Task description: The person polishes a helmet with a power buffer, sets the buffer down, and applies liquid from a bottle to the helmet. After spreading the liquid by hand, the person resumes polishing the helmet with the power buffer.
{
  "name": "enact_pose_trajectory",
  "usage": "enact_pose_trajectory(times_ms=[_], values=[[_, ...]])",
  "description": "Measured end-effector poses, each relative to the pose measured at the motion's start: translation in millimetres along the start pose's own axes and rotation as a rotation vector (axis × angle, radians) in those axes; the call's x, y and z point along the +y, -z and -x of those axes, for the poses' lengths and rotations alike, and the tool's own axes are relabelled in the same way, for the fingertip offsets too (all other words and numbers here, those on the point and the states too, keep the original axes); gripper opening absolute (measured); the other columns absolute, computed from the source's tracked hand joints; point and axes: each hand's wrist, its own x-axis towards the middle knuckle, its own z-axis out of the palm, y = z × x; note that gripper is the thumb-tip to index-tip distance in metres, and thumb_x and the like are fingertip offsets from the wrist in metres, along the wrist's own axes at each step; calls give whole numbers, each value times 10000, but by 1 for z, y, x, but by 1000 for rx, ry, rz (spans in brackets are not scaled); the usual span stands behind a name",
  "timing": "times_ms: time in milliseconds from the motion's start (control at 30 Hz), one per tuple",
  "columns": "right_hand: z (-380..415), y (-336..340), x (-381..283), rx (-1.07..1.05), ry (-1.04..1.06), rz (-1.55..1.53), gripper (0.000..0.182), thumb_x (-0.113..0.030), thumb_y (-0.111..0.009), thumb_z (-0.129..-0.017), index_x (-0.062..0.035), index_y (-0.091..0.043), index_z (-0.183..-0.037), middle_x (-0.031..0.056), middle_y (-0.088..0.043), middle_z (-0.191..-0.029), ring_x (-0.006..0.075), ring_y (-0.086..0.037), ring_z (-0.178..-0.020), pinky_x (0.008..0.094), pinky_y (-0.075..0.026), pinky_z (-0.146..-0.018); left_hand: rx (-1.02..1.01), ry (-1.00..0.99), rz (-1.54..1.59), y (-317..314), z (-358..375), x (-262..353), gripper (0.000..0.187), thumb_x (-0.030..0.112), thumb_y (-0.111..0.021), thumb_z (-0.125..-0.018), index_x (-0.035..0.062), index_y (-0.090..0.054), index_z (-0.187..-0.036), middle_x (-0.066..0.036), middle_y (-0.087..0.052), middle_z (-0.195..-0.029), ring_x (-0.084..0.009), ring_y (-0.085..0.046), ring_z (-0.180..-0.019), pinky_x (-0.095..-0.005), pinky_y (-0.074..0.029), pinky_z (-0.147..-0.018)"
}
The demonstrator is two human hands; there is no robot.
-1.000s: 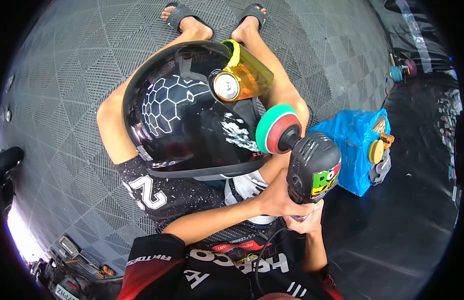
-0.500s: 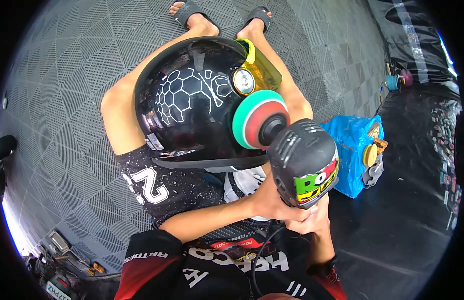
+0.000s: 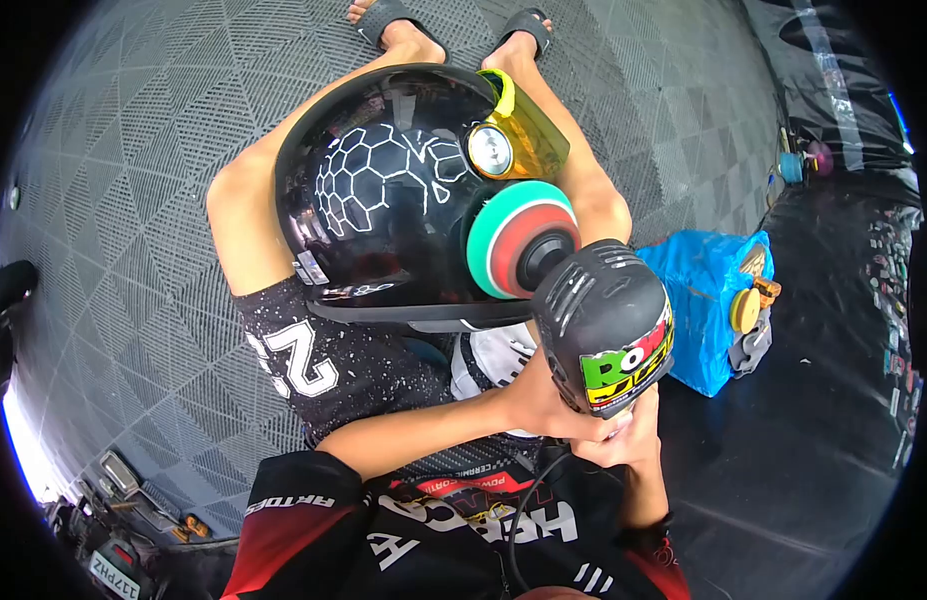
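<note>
A glossy black helmet (image 3: 383, 240) with a white honeycomb design and a yellow visor (image 3: 531, 140) rests on my lap, lying between my thighs. The green foam pad (image 3: 493, 225) of a corded polisher (image 3: 593, 310) sits against the helmet's side, below the round silver visor pivot. My left hand (image 3: 543, 400) is wrapped around the polisher just under its black housing. Beside it, my right hand (image 3: 628, 435) also grips the tool from the right. The housing hides some of my fingers and most of the grip.
A blue plastic bag (image 3: 698, 310) stands to my right, with a yellow round pad (image 3: 745, 310) and grey cloth (image 3: 751, 345) at its edge. The polisher's cord (image 3: 515, 520) runs down my chest. A motorcycle plate (image 3: 115, 577) shows at lower left. Grey tiles cover the floor.
The helmet has shifted slightly up in view and turned a little. Both hands keep their hold on the polisher, and the pad stays against the helmet.
</note>
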Motion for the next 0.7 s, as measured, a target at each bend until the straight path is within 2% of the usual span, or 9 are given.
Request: enact_pose_trajectory(times_ms=[33, 67, 167, 200, 333, 433, 533, 600, 700], values=[[6, 0, 6, 5, 0, 79, 462, -96, -638, -540, 66, -548, -963, 42, -584, -740, 208, -524, -536, 305, -448, -573, 13, 58, 58, -1, 0, -1, 435, 122, -771, -732, -2, -653, -1132, -101, -699, -1096, -182, -662, -1008, -335, -535, -898], [11, -2, 11, -1, -66, -18, 462, -96, -643, -533, 65, -532, -953, 47, -545, -738, 211, -461, -538, 309, -408, -562, 27, 63, 85, -1, -1, -4, 462, 88, -787, -719, -15, -644, -1146, -92, -699, -1091, -160, -663, -975, -304, -539, -870], [15, -1, 17, -7, -104, -37, 477, -102, -651, -539, 69, -521, -965, 70, -543, -768, 227, -480, -592, 331, -420, -611, 41, 70, 47, -2, -3, -4, 476, 83, -791, -719, -13, -638, -1160, -95, -697, -1090, -160, -657, -983, -304, -536, -877], [20, -4, 19, 25, -185, -76, 498, -126, -675, -534, 64, -512, -965, 87, -543, -795, 247, -489, -637, 355, -428, -664, 56, 120, 93, -4, -4, -2, 497, 87, -796, -718, -13, -629, -1175, -94, -695, -1087, -158, -656, -984, -306, -536, -876], [30, -1, 35, -21, -193, -85, 553, -158, -718, -520, 76, -512, -977, 102, -541, -826, 259, -478, -665, 377, -425, -696, 56, 107, 62, -4, -3, -12, 509, 87, -804, -717, -12, -623, -1182, -91, -694, -1086, -156, -653, -986, -308, -534, -876], [34, 0, 45, -54, -224, -96, 617, -184, -750, -502, 76, -526, -1014, 110, -564, -840, 268, -527, -683, 374, -435, -706, 65, 127, 57, -4, -4, -18, 520, 84, -809, -712, -9, -619, -1187, -89, -691, -1088, -154, -651, -987, -305, -531, -877], [30, -1, 48, -68, -143, -114, 638, -187, -766, -507, 65, -543, -1049, 135, -612, -881, 296, -610, -749, 381, -471, -750, 56, 105, -17, -4, -4, -23, 527, 73, -814, -704, -5, -618, -1186, -86, -689, -1085, -151, -650, -985, -300, -528, -878], [28, -3, 47, -14, -243, -258, 624, -183, -771, -518, 45, -556, -1057, 155, -650, -934, 321, -662, -821, 398, -498, -798, 51, 106, -43, -4, -3, -28, 555, 66, -815, -703, -4, -599, -1209, -87, -683, -1099, -153, -647, -992, -306, -528, -882], [33, -4, 53, 16, -305, -303, 634, -185, -774, -531, 52, -547, -1073, 165, -658, -964, 335, -665, -832, 417, -509, -824, 60, 156, 24, -5, -2, -36, 598, 61, -820, -699, -6, -572, -1239, -91, -674, -1117, -158, -643, -1008, -316, -529, -891]])
